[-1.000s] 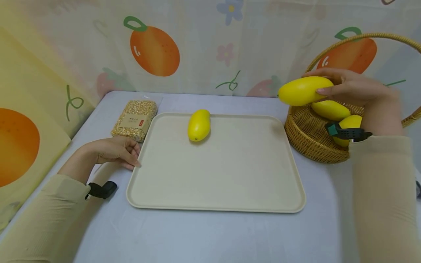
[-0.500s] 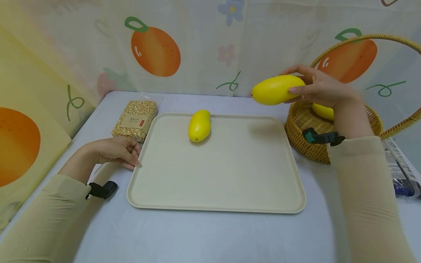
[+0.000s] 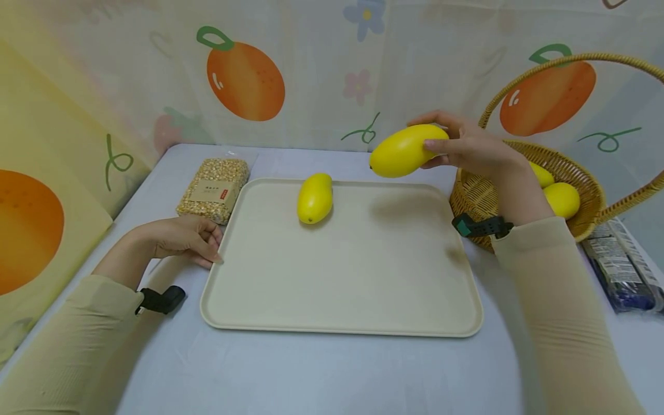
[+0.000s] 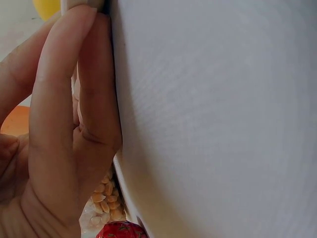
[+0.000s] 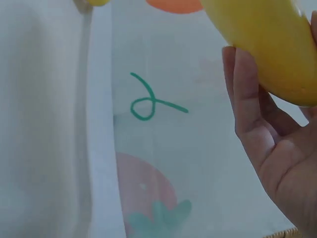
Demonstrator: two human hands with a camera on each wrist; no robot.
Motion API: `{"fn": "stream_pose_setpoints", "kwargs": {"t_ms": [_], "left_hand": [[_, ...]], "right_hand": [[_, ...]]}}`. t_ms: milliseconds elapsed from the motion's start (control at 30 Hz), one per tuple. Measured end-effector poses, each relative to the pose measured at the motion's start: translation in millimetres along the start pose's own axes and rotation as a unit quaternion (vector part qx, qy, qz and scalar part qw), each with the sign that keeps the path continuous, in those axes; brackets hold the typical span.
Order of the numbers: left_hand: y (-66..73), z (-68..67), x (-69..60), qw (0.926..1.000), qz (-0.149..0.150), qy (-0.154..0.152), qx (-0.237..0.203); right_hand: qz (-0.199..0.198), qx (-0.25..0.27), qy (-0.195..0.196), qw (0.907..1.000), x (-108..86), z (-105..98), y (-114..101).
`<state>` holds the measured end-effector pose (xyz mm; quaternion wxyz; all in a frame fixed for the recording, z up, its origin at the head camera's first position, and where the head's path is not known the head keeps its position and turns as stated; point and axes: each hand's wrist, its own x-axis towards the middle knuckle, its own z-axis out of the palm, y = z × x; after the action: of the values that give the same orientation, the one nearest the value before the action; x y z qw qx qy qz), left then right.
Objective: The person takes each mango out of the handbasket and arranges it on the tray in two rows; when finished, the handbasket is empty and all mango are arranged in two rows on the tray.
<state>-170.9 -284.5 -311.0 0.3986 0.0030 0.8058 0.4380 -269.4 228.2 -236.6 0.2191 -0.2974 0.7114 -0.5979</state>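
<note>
My right hand (image 3: 467, 141) grips a smooth yellow mango (image 3: 407, 151) between thumb and fingers, held in the air above the far right part of the beige tray (image 3: 342, 276). The right wrist view shows the fingers curled around the same mango (image 5: 270, 44). A second yellow mango (image 3: 314, 199) lies on the tray near its far edge, left of centre. My left hand (image 3: 181, 239) pinches the tray's left rim; in the left wrist view, thumb and fingers (image 4: 52, 109) meet at that rim. More yellow mangoes (image 3: 562, 200) lie in the wicker basket (image 3: 591, 167) on the right, partly hidden by my right arm.
A clear bag of corn kernels (image 3: 214, 187) lies beyond my left hand, against the tray's left side. The basket's tall handle (image 3: 570, 57) arches up at the right. Plastic-wrapped packages (image 3: 622, 268) lie to the right of the basket. A fruit-printed cloth (image 3: 321, 75) hangs behind the table.
My right hand has carried its mango leftward from above the basket to over the tray's far right part. The left hand and the mango on the tray have stayed put.
</note>
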Motion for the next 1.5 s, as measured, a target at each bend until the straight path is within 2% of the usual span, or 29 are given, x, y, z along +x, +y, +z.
{"fn": "stream_pose_setpoints", "kwargs": {"t_ms": [200,400,633,1000,1233,1500], "left_hand": [[-0.9,-0.1,0.5,1.0,-0.001,0.002,0.003],[-0.6,0.2,0.3,1.0,-0.001,0.003,0.005],[0.3,0.1,-0.4,1.0,0.001,0.004,0.007],[-1.3,0.1,0.9,1.0,0.0,0.006,0.005],[0.0,0.4,-0.1,0.9999,-0.003,0.008,0.005],[1.0,0.9,-0.8,0.9999,-0.006,0.007,0.006]], "right_hand": [[0.006,0.015,0.004,0.9999,11.4,10,7],[0.044,0.04,0.026,0.9979,22.0,19,17],[0.081,0.041,0.051,0.9946,34.7,33,28],[0.15,0.033,0.05,0.9868,60.4,54,46],[0.207,0.022,0.041,0.9772,71.3,65,50],[0.24,0.033,0.039,0.9694,78.6,72,58]]}}
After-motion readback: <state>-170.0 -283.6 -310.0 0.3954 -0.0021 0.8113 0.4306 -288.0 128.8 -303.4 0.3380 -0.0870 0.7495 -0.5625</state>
